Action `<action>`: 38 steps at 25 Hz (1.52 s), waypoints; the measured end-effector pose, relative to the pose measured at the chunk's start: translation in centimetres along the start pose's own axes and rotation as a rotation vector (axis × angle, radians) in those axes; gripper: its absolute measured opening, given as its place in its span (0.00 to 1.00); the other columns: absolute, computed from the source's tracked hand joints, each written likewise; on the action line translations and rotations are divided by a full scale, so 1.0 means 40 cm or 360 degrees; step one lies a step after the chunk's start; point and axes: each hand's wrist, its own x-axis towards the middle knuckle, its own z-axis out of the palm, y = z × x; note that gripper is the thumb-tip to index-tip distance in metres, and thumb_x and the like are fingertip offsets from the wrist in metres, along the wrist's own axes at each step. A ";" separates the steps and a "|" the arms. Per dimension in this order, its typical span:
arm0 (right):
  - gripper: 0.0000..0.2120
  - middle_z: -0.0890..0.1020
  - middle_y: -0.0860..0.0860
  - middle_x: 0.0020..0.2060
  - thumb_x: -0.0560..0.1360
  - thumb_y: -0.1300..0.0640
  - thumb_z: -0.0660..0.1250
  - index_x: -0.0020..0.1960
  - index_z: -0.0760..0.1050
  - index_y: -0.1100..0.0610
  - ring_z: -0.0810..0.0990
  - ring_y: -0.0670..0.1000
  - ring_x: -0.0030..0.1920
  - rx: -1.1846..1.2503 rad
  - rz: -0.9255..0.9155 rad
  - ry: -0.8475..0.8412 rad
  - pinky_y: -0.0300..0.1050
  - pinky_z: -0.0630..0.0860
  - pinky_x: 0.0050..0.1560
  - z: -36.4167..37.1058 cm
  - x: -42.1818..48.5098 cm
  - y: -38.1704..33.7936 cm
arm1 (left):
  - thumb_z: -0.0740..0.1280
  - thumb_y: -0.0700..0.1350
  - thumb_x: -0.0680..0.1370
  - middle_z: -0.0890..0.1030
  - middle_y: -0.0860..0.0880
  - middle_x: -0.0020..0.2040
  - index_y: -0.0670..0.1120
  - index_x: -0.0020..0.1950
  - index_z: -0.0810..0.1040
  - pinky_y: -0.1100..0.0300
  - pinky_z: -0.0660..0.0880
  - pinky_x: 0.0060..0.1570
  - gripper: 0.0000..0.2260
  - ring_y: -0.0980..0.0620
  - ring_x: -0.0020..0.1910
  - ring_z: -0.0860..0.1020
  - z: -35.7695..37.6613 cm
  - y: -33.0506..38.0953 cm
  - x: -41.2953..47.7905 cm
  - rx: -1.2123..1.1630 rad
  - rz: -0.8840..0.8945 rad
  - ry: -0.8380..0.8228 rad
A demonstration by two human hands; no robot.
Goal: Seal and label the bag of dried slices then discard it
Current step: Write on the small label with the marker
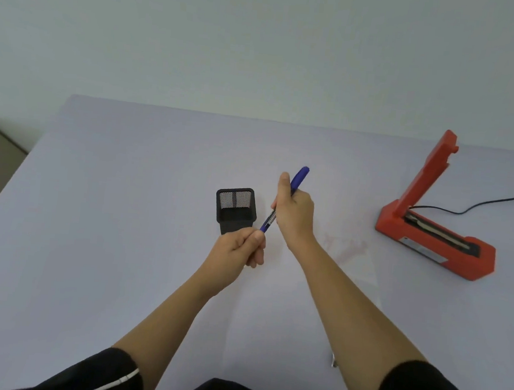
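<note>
**2 hands on 1 blue pen, 1 clear bag lying beneath**

Counted: 1 black mesh pen holder [236, 207], 1 blue pen [299, 176], 1 clear bag [348, 246], 1 red heat sealer [430, 239] with 1 black cable [479, 203]. The pen holder stands at 11 o'clock of the left hand [239, 247], whose curled fingers pinch the pen's lower end. The right hand [294, 210] wraps the barrel's middle. The pen's long axis runs from 7 to 1 o'clock, with the rounded free end pointing to 1 o'clock. The bag lies flat on the table [94, 212] at 4 o'clock of the right hand, partly under that forearm. It is nearly see-through, with faint reddish slices inside, and its outline is too faint to tell its long axis. The sealer sits at 3 o'clock of the bag, arm raised.
</note>
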 end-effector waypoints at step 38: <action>0.29 0.74 0.61 0.24 0.75 0.42 0.60 0.31 0.68 0.68 0.73 0.58 0.26 0.0181 -0.0485 -0.0141 0.48 0.72 0.29 0.147 -0.032 0.441 | 0.67 0.50 0.74 0.79 0.46 0.46 0.42 0.57 0.80 0.60 0.76 0.42 0.16 0.51 0.44 0.77 0.006 -0.422 -0.021 0.1112 0.0253 0.0713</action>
